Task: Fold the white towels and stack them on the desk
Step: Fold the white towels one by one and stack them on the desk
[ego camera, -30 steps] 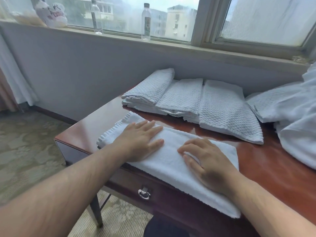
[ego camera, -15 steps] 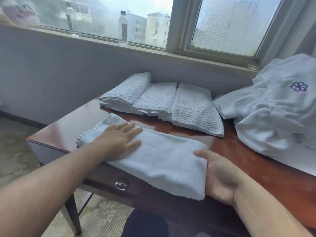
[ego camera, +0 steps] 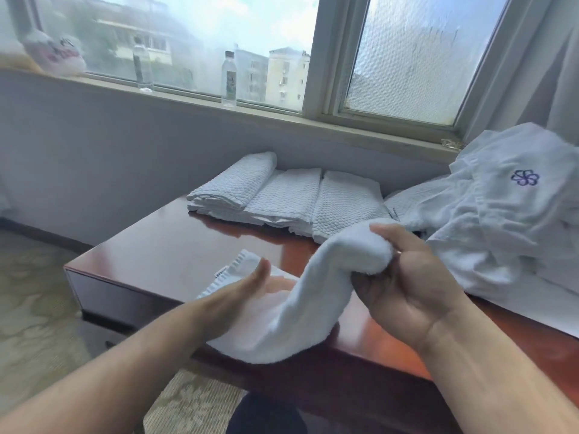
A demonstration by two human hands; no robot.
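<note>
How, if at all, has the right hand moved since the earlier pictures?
Yes. The right hand has risen off the desk, raising the towel by one end toward the folded towels.

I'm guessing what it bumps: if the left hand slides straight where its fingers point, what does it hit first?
Probably the folded waffle towels, though the left hand might brush the lifted towel first; depth is unclear.

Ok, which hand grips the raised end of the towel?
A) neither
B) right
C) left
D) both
B: the right hand curls round the raised end of the towel, while the left hand is flat, fingers straight, at its low end.
</note>
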